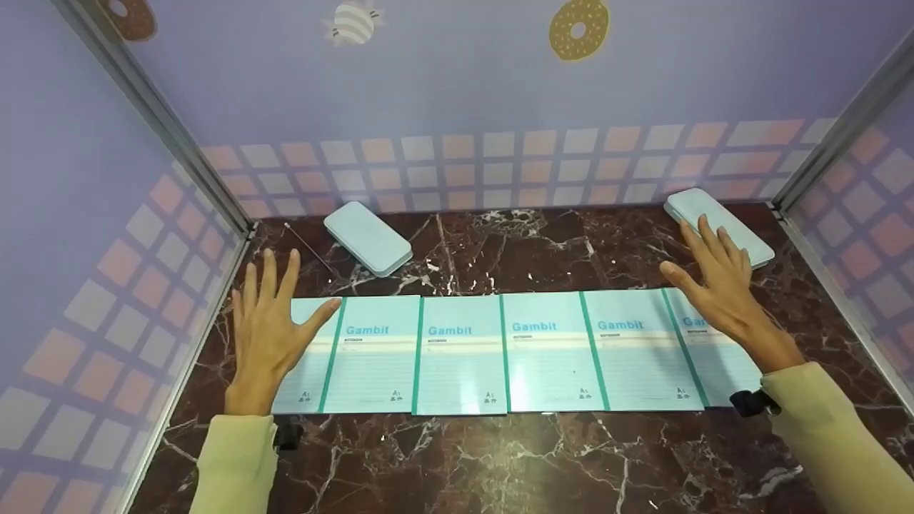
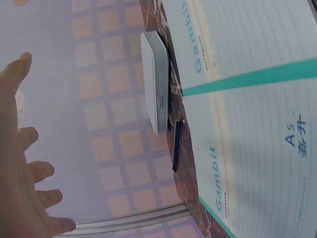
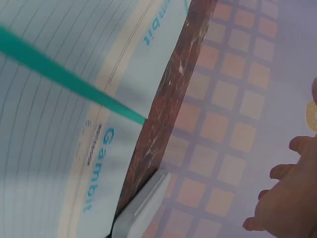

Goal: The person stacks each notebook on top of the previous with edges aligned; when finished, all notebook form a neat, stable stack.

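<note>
Hovering empty, fingers spread, is your left hand [image 1: 268, 335]; rightward, the notebooks [image 1: 460, 375] lie in a row on the marbled table [image 1: 557, 457], probably light, bendy and slick, best pinched at the green spines [image 1: 595, 350]; your right hand [image 1: 721, 285] hovers wide, empty.

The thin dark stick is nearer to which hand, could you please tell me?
Left: the left hand is just on the near side of the stick; the right hand is far to its right.
</note>
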`<state>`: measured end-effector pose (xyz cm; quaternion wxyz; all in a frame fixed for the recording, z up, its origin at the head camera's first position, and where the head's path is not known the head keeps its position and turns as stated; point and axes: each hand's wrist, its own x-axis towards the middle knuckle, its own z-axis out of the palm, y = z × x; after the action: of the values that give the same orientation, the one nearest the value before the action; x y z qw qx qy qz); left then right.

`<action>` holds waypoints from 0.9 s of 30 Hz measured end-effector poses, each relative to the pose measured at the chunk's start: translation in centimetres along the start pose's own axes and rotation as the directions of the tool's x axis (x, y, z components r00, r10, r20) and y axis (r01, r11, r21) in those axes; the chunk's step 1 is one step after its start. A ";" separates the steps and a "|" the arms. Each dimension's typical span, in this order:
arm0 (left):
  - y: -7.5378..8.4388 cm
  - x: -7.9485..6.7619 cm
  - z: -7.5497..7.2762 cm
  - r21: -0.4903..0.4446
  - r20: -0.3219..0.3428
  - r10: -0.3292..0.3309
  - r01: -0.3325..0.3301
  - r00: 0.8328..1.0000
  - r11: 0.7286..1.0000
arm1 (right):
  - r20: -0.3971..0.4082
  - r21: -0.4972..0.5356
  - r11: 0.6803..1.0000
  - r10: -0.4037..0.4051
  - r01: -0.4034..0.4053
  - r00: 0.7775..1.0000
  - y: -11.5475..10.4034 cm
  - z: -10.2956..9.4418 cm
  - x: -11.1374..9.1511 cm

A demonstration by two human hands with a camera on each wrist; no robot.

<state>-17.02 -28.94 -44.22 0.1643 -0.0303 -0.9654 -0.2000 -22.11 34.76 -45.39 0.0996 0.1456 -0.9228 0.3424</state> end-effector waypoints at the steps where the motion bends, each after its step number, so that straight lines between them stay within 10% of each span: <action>1: 0.1 0.0 0.0 -0.030 -0.002 -0.001 0.001 1.000 1.000 | -0.012 0.032 0.999 -0.009 0.009 1.000 -0.1 0.1 0.1; 18: 0.9 0.0 1.0 -0.361 -0.249 0.053 -0.144 0.967 0.921 | -0.119 0.346 0.938 0.050 -0.006 0.992 -1.1 1.6 0.0; 27: 2.0 0.5 2.1 -0.423 -0.318 0.163 -0.293 0.934 0.858 | -0.147 0.543 0.839 0.061 0.029 0.987 -3.1 2.7 0.4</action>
<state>-17.85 -26.32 -45.12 0.3053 -0.1561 -0.8472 -0.4058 -21.69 30.64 -45.38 0.1242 0.1324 -0.7781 0.6013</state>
